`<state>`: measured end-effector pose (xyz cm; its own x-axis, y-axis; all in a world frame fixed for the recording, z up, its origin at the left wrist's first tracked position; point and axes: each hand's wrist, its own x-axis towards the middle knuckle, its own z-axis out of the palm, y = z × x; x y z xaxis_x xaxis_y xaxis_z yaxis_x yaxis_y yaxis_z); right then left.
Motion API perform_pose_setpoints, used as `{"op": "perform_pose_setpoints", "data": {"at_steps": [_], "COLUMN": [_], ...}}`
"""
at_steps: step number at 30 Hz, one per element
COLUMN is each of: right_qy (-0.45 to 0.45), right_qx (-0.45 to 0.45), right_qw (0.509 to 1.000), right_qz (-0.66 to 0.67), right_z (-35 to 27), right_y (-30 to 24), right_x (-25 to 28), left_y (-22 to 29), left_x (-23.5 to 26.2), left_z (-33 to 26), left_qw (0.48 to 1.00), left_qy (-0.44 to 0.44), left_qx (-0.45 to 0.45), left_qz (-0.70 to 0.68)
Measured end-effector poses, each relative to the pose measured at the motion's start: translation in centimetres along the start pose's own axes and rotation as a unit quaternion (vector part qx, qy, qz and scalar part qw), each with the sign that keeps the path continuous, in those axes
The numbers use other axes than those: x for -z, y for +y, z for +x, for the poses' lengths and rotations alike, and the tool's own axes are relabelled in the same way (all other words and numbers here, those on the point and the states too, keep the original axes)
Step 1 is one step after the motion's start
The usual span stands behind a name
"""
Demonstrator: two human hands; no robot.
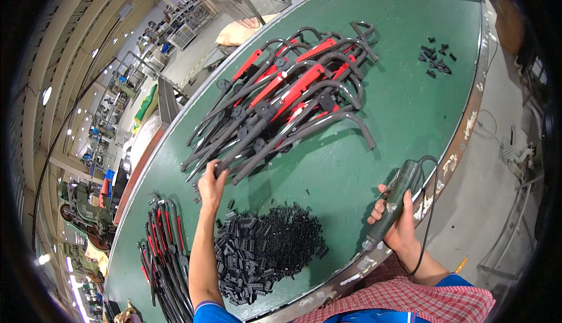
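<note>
Two curled hands [211, 188] [403, 229] grip tube [241, 149] (left) and corded tool [393, 207] (right).

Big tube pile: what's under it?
Green table shows around the tube pile and in gaps between tubes at right. Under its middle, overlapping tubes and red panels cover the surface; whatever lies there, if anything, can't be seen.

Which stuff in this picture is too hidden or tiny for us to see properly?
All in the head view:
- The bottom of the big frames: other frames lie on top.
- The near ends of the left frames: cut off by the lower edge.
- Each tiny part's shape in the black heap: too small and jumbled.
- The palm of the right hand: hidden by the green tool.
- Far machines: too small and blurred.
</note>
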<state>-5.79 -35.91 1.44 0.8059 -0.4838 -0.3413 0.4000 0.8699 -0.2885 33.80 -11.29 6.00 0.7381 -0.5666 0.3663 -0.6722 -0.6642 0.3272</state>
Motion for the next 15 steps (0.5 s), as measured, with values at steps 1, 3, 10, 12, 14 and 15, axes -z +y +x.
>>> {"op": "perform_pose_setpoints", "data": {"at_steps": [1, 3, 10, 12, 14, 15], "right_qy": [-0.002, -0.012, 0.0, -0.027, -0.095, -0.148], "right_qx": [0.0, -0.013, -0.012, -0.019, -0.012, -0.009], "right_qw": [1.0, 1.0, 1.0, 0.999, 0.995, 0.987], "right_qz": [0.001, -0.004, -0.005, -0.016, -0.036, -0.057], "right_z": [-0.1, 0.0, -0.3, -0.4, -0.9, -1.0], "right_y": [0.0, 0.1, -0.1, 0.3, 0.5, 0.5], "right_x": [0.1, 0.1, 0.4, 0.2, 0.5, 0.6], "left_y": [1.3, 3.0, 10.6, 12.8, 14.6, 15.3], "left_x": [1.6, 4.5, 11.4, 10.3, 8.1, 7.3], "left_z": [0.1, -1.2, -15.2, -21.7, -25.8, -26.9], "left_qw": [0.999, 0.996, 0.993, 0.984, 0.978, 0.97], "left_qy": [0.022, 0.08, -0.073, -0.092, -0.122, -0.151], "left_qx": [-0.007, -0.046, 0.054, 0.067, 0.051, 0.059], "left_qz": [-0.023, -0.015, -0.073, -0.137, -0.162, -0.179]}}
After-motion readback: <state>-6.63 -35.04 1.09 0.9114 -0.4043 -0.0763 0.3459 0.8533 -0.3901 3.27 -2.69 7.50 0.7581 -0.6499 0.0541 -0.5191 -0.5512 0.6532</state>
